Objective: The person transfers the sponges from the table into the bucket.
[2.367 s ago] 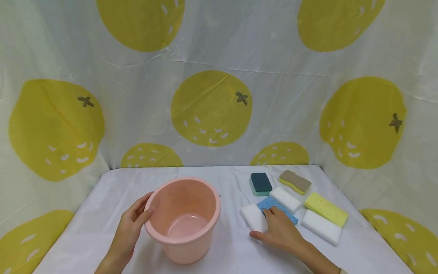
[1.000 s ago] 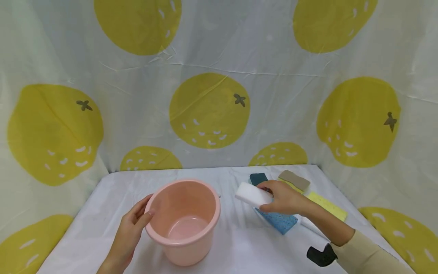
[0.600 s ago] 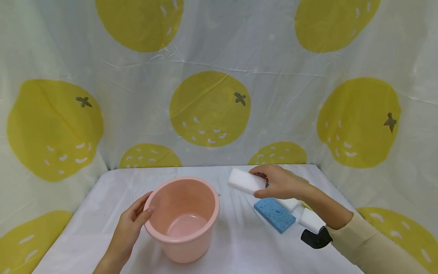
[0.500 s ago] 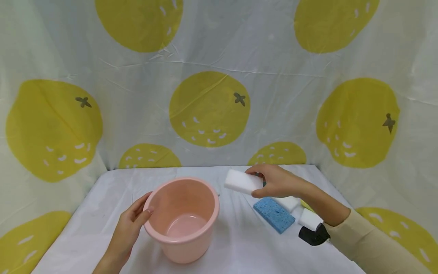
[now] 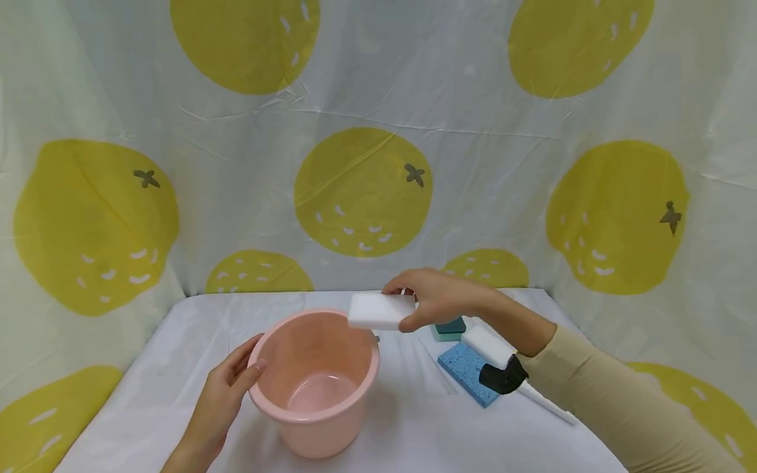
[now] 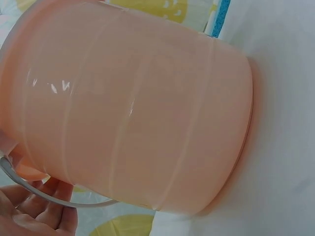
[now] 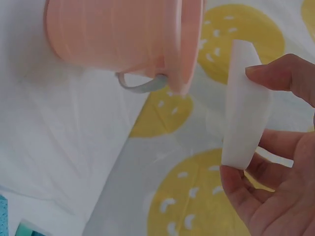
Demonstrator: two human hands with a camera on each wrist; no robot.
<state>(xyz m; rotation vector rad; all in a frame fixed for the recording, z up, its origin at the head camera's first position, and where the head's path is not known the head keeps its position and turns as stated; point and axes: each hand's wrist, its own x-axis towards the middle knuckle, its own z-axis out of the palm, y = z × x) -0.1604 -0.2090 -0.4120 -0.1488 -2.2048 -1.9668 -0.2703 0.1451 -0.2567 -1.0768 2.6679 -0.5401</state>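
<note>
A pink plastic bucket (image 5: 322, 433) stands upright on the white cloth, its inside bare. My left hand (image 5: 217, 397) grips its left rim, thumb over the inner side and fingers outside. In the left wrist view those fingers lie beside the bucket's pale handle (image 6: 91, 203). My right hand (image 5: 440, 297) pinches a white melamine sponge (image 5: 377, 313) between thumb and fingertips, above the bucket's right rear rim. The right wrist view has this white sponge (image 7: 245, 110) in the air, apart from the rim.
Right of the bucket lie a blue sponge (image 5: 467, 371), a dark green scouring sponge (image 5: 451, 328) and another white sponge (image 5: 487, 343). My right sleeve (image 5: 615, 394) covers part of that side. A fruit-print curtain (image 5: 363, 79) hangs behind and along both sides.
My right hand has picked up the white sponge from the cloth beside the blue one, lifted it and carried it left to the bucket's rim. My left hand and the bucket have stayed put.
</note>
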